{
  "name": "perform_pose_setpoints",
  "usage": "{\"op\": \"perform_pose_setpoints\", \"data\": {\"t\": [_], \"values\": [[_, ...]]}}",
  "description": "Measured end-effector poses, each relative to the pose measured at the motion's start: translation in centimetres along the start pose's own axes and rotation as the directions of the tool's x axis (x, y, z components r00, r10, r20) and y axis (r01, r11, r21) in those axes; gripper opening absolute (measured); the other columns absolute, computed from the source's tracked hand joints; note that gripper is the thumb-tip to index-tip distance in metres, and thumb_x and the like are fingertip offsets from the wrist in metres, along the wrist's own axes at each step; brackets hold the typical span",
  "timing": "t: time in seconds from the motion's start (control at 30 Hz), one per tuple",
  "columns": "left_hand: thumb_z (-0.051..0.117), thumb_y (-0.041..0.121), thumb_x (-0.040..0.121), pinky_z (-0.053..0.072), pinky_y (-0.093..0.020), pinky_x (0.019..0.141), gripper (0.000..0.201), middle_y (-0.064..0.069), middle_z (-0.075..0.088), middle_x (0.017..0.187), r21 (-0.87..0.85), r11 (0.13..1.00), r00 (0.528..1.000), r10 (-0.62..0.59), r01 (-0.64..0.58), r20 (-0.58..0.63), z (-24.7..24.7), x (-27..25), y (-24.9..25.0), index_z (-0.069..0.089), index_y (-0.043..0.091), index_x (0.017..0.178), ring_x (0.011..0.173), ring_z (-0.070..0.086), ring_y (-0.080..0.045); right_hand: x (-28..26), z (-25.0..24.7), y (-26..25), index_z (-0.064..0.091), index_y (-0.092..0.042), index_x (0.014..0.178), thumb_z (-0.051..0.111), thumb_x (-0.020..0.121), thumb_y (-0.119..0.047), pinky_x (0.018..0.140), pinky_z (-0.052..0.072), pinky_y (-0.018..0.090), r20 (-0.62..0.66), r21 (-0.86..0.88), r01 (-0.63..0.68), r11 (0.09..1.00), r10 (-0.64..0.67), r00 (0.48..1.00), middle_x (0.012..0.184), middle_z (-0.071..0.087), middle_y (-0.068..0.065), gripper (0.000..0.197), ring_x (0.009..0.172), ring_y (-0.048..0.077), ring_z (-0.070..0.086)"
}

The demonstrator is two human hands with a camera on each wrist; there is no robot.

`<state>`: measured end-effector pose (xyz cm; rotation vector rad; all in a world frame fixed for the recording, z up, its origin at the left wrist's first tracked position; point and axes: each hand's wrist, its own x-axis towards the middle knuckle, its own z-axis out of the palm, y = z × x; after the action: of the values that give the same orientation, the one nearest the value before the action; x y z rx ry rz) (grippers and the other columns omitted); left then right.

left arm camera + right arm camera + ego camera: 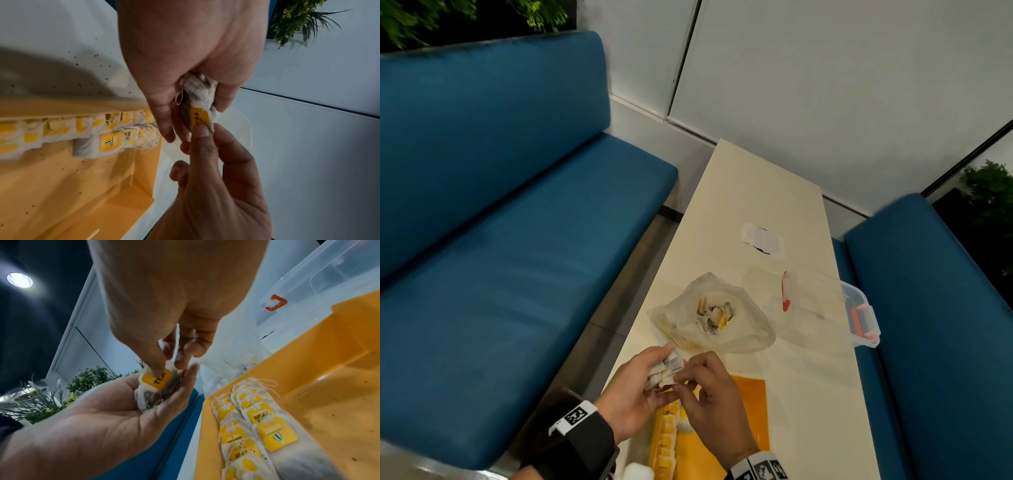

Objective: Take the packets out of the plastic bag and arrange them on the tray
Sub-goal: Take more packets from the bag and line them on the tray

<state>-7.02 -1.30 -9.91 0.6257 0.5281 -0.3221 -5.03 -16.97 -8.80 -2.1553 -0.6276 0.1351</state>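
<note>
Cupping a bunch of packets in left hand, right hand pinching one, hands together.

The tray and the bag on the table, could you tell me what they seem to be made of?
Tray: likely rigid moulded plastic, opaque yellow-orange with a smooth, slightly glossy finish and rounded moulded walls. Bag: thin, translucent plastic film, crinkled and slumped, with the packets showing through its open top.

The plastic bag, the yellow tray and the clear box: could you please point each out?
plastic bag (739, 334), head view, on its crumpled near side.
yellow tray (339, 386), right wrist view, on its bare floor.
clear box (859, 301), head view, on its right rim.
</note>
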Motion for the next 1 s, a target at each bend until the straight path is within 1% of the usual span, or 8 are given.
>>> {"op": "perform_pose_setpoints", "data": {"t": [0.17, 0.3, 0.4, 0.5, 0.6, 0.67, 0.8, 1.0], "values": [[0.066, 0.024, 0.094, 0.057, -0.047, 0.092, 0.040, -0.028, 0.068, 0.109, -0.077, 0.997, 0.999, -0.007, 0.004, -0.044, -0.7, 0.2, -0.1, 0.063, -0.005, 0.121, 0.098, 0.067, -0.034, 0.0, -1.1, -1.2, 0.071, -0.024, 0.085, 0.072, 0.084, -0.008, 0.063, 0.041, 0.010, -0.005, 0.052, -0.002, 0.999, 0.002, 1.000, 0.095, 0.062, -0.011, 0.016, 0.079, 0.012, 0.062], [0.064, 0.017, 0.096, 0.063, -0.042, 0.076, 0.029, -0.024, 0.068, 0.098, -0.135, 0.991, 0.998, -0.024, 0.017, -0.052, -0.5, 0.1, 0.0, 0.061, -0.005, 0.114, 0.081, 0.071, -0.032, 0.3, -2.7, -2.6, 0.073, -0.019, 0.085, 0.075, 0.083, -0.009, 0.060, 0.050, 0.021, 0.034, 0.164, -0.151, 0.975, 0.147, 0.989, 0.087, 0.072, -0.005, 0.011, 0.076, 0.013, 0.066], [0.065, 0.018, 0.094, 0.064, -0.043, 0.082, 0.030, -0.024, 0.070, 0.103, -0.123, 0.992, 0.999, -0.012, 0.006, -0.051, -0.9, -0.1, -0.1, 0.062, -0.002, 0.115, 0.093, 0.072, -0.033, 1.1, -4.6, -2.7, 0.069, -0.005, 0.086, 0.073, 0.085, -0.002, 0.053, 0.046, 0.021, 0.101, 0.321, -0.307, 0.896, 0.290, 0.952, 0.071, 0.071, 0.011, 0.005, 0.059, 0.015, 0.063], [0.062, 0.017, 0.098, 0.063, -0.043, 0.082, 0.029, -0.025, 0.073, 0.108, -0.089, 0.996, 0.997, 0.018, -0.025, -0.076, -1.3, -0.3, -0.4, 0.062, -0.003, 0.120, 0.104, 0.074, -0.034, 1.5, -5.4, -1.4, 0.064, 0.001, 0.085, 0.070, 0.087, 0.001, 0.050, 0.044, 0.019, 0.129, 0.257, -0.413, 0.874, 0.393, 0.911, 0.066, 0.067, 0.013, 0.006, 0.058, 0.021, 0.065], [0.061, 0.015, 0.099, 0.063, -0.044, 0.082, 0.033, -0.028, 0.071, 0.118, -0.057, 0.998, 0.996, 0.028, -0.033, -0.088, -1.2, -0.5, -0.7, 0.060, -0.003, 0.126, 0.106, 0.073, -0.036, 1.0, -5.3, 0.2, 0.059, -0.001, 0.089, 0.063, 0.092, 0.000, 0.045, 0.040, 0.024, 0.141, 0.277, -0.510, 0.814, 0.491, 0.860, 0.064, 0.066, 0.016, 0.006, 0.061, 0.025, 0.068], [0.062, 0.015, 0.099, 0.063, -0.045, 0.084, 0.035, -0.029, 0.069, 0.121, -0.043, 0.998, 0.995, 0.038, -0.042, -0.093, -1.3, -0.5, -0.8, 0.059, -0.004, 0.128, 0.105, 0.074, -0.036, 0.4, -5.1, 1.0, 0.056, -0.002, 0.091, 0.061, 0.094, -0.001, 0.045, 0.041, 0.026, 0.156, 0.272, -0.534, 0.801, 0.511, 0.845, 0.066, 0.068, 0.019, 0.006, 0.061, 0.025, 0.069], [0.061, 0.015, 0.099, 0.061, -0.046, 0.087, 0.037, -0.026, 0.073, 0.111, 0.011, 0.999, 0.994, 0.043, -0.043, -0.103, -1.3, -0.4, -1.2, 0.058, -0.006, 0.129, 0.103, 0.074, -0.035, -0.8, -4.5, 2.5, 0.054, -0.003, 0.094, 0.059, 0.096, -0.003, 0.047, 0.045, 0.027, 0.201, 0.211, -0.585, 0.783, 0.551, 0.810, 0.064, 0.069, 0.014, 0.005, 0.063, 0.025, 0.070], [0.063, 0.018, 0.098, 0.055, -0.051, 0.098, 0.036, -0.025, 0.073, 0.113, 0.052, 0.998, 0.991, 0.041, -0.034, -0.124, -1.5, 0.0, -1.6, 0.059, -0.004, 0.128, 0.105, 0.074, -0.035, -2.0, -3.4, 4.1, 0.054, -0.010, 0.092, 0.060, 0.094, -0.008, 0.047, 0.046, 0.026, 0.296, 0.034, -0.669, 0.742, 0.632, 0.716, 0.066, 0.071, 0.012, 0.006, 0.059, 0.020, 0.068]]}}
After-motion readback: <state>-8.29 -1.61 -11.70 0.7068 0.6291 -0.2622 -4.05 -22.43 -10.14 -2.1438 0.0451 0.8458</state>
